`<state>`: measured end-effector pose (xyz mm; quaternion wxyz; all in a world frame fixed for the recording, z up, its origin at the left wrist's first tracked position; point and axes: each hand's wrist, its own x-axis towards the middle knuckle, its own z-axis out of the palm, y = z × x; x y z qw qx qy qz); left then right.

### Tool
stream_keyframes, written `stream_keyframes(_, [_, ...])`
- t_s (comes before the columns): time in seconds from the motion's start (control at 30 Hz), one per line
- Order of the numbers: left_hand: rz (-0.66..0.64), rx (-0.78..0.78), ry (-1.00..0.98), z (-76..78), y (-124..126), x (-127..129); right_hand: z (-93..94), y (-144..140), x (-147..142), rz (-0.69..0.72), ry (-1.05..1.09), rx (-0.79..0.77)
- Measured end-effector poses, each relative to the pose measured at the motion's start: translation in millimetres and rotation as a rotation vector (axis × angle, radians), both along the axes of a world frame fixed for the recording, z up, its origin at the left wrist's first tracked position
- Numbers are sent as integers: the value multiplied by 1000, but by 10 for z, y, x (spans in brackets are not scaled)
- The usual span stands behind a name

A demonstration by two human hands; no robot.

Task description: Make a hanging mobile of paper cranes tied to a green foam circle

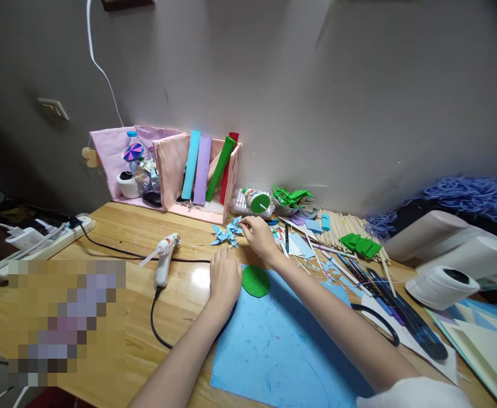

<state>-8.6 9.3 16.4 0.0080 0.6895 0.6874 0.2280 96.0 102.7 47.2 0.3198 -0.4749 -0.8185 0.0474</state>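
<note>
Light-blue folded paper pieces with pointed tips [226, 232] are just beyond my hands. My right hand [257, 233] is closed in a pinch at their right edge, its fingertips on the blue paper. Nearer to me, my left hand [225, 275] has its fingers curled together just below the paper. A small pale tip shows at those fingers, too small to name. A green scalloped paper disc [255, 281] lies beside my left wrist, on a large blue sheet [269, 345] under my right forearm.
A white glue gun [166, 258] with a black cord stands left of my hands. Behind are a pink box [169, 170] with coloured paper rolls and a green-capped bottle [257, 200]. Sticks [333, 226], pens and paper scraps crowd the right; a power strip [48, 246] lies left.
</note>
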Motion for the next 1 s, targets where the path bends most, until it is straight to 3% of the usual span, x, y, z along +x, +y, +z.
stream_keyframes(0.17, [-4, -7, -1, -3, -10, 4, -3, -239, 311, -39, -18, 20])
stream_keyframes(0.27, [-14, 57, -38, 8, -24, 28, -20, -228, 538, -129, -162, -22])
stream_keyframes(0.37, [-62, 109, -85, 16, -45, 68, -46, -169, 653, -126, -268, -99])
stream_keyframes(0.53, [-169, 113, -113, -17, -70, 134, -102, -50, 578, -114, -295, -142])
stream_keyframes(0.77, [-135, 68, -148, -86, -67, 131, -115, 83, 487, -88, -282, -207])
stream_keyframes(1.0, [-143, 19, -404, -8, -30, 129, 84, -234, 410, 21, -129, -141])
